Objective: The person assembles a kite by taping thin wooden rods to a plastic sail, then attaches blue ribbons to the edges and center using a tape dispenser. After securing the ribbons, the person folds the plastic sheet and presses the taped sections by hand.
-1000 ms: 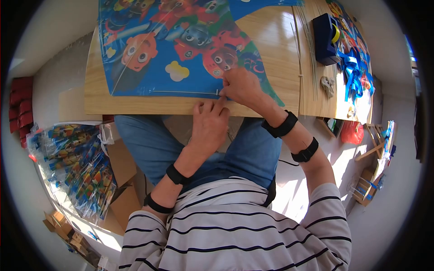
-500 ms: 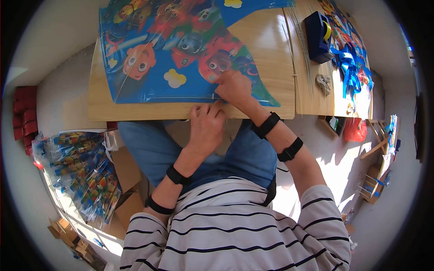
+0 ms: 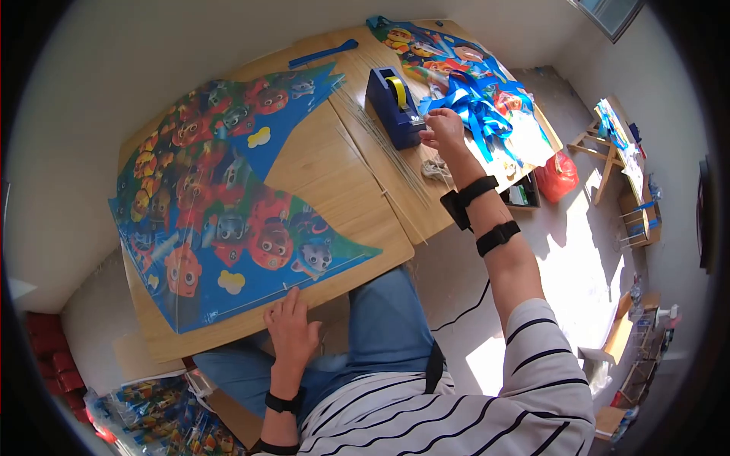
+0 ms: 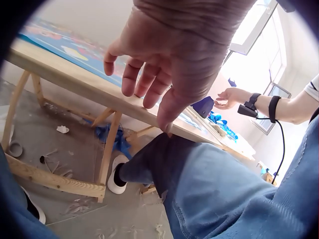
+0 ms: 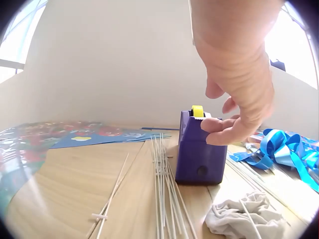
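Observation:
A blue kite-like sheet point(image 3: 205, 308) printed with cartoon figures lies on the wooden table, a thin white rod along its near edge. My left hand point(image 3: 293, 330) rests at that edge with fingers extended, close to a small white fitting point(image 3: 287, 286) on the rod. In the left wrist view the left palm point(image 4: 174, 50) is empty, its fingers spread and slightly bent. My right hand point(image 3: 446, 131) reaches to the front of a dark blue tape dispenser point(image 5: 199, 154) holding a yellow-cored roll point(image 5: 197, 111). Its fingertips point(image 5: 212, 124) are right at the dispenser's upper front edge, the thumb apart from them.
Thin white rods point(image 5: 167, 199) lie left of the dispenser. Blue ribbon point(image 3: 475, 106) is heaped to its right over another printed sheet point(image 3: 471, 53). A crumpled whitish cloth point(image 5: 244, 216) sits in front. A red bag point(image 3: 557, 176) stands beyond the table edge.
My right hand has left the sheet's near edge and moved right to the tape dispenser. The head view has turned right. My left hand stays by the edge, its fingers straighter.

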`<action>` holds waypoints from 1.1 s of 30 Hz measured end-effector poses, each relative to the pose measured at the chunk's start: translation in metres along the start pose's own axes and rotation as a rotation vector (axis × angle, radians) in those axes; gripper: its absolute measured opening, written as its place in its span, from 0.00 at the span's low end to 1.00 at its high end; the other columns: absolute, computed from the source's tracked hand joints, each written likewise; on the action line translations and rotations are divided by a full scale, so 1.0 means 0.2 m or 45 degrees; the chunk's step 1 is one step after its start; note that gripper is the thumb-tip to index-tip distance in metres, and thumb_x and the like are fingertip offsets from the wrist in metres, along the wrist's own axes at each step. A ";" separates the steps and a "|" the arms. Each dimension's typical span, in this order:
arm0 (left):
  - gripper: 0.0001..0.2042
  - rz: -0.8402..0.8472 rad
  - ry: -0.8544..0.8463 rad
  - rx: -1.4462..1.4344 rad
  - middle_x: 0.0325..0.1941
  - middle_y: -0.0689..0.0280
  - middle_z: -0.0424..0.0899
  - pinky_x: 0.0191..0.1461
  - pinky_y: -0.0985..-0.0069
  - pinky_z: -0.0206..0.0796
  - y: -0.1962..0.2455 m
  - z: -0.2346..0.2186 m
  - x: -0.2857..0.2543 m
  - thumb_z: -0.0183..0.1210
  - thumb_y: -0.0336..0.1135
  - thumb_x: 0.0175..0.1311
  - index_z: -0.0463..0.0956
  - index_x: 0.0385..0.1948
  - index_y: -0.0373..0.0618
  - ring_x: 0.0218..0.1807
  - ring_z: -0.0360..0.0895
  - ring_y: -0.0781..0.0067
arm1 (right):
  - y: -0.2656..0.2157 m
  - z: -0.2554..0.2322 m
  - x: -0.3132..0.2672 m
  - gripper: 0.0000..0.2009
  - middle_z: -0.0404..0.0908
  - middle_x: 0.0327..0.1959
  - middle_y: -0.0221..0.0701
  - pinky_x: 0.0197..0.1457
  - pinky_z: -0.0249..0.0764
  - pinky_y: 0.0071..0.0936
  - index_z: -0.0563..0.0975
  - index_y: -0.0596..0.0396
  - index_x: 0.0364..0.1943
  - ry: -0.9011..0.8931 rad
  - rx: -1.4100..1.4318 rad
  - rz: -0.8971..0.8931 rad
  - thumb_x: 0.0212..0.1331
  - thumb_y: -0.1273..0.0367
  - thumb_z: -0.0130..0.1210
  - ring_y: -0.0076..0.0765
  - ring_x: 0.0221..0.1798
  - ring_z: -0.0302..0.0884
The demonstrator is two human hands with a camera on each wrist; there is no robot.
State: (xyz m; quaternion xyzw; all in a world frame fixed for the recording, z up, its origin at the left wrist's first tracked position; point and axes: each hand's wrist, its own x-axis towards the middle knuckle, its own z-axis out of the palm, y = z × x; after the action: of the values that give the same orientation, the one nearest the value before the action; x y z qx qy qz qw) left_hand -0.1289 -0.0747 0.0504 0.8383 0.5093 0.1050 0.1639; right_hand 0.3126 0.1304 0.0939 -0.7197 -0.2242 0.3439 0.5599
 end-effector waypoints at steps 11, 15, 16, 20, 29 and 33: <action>0.18 -0.045 -0.041 -0.008 0.65 0.54 0.71 0.66 0.54 0.52 0.03 -0.01 0.01 0.69 0.34 0.42 0.78 0.37 0.40 0.60 0.68 0.51 | -0.09 -0.01 0.21 0.10 0.82 0.34 0.45 0.30 0.85 0.41 0.75 0.71 0.36 -0.260 -0.186 0.132 0.57 0.76 0.61 0.46 0.29 0.86; 0.19 -0.026 -0.033 -0.018 0.65 0.54 0.71 0.66 0.55 0.53 0.04 -0.01 0.02 0.69 0.33 0.41 0.78 0.37 0.40 0.61 0.68 0.51 | -0.10 -0.02 0.19 0.09 0.81 0.36 0.46 0.30 0.85 0.42 0.76 0.70 0.36 -0.237 -0.162 0.139 0.57 0.75 0.61 0.48 0.30 0.86; 0.19 -0.027 -0.033 -0.018 0.65 0.54 0.71 0.66 0.55 0.53 0.04 -0.01 0.02 0.69 0.33 0.41 0.78 0.37 0.40 0.61 0.68 0.51 | -0.10 -0.01 0.19 0.09 0.80 0.37 0.45 0.30 0.85 0.43 0.75 0.69 0.36 -0.264 -0.213 0.131 0.57 0.75 0.61 0.49 0.29 0.86; 0.19 -0.033 -0.029 -0.021 0.65 0.54 0.72 0.65 0.55 0.54 0.03 -0.01 0.01 0.70 0.32 0.40 0.78 0.37 0.40 0.60 0.69 0.52 | -0.07 0.03 0.23 0.11 0.79 0.38 0.45 0.32 0.85 0.43 0.74 0.68 0.37 -0.272 -0.346 0.131 0.57 0.73 0.60 0.49 0.29 0.85; 0.18 -0.039 -0.026 -0.040 0.65 0.55 0.72 0.66 0.56 0.54 0.03 -0.01 0.01 0.69 0.32 0.41 0.77 0.37 0.41 0.61 0.69 0.52 | 0.00 -0.07 0.13 0.09 0.82 0.33 0.43 0.28 0.80 0.38 0.77 0.69 0.33 -0.332 0.030 -0.021 0.57 0.73 0.60 0.46 0.32 0.86; 0.18 -0.044 -0.023 -0.052 0.65 0.55 0.72 0.66 0.56 0.54 0.04 -0.01 0.01 0.69 0.32 0.41 0.77 0.37 0.41 0.61 0.69 0.52 | 0.11 -0.10 0.11 0.09 0.81 0.38 0.43 0.31 0.77 0.35 0.76 0.66 0.38 -0.391 0.102 -0.082 0.59 0.72 0.59 0.46 0.36 0.87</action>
State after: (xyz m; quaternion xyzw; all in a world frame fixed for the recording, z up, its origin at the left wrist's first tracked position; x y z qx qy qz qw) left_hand -0.1228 -0.0765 0.0556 0.8267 0.5200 0.1048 0.1873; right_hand 0.3412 0.1280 0.0707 -0.6282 -0.3162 0.4404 0.5581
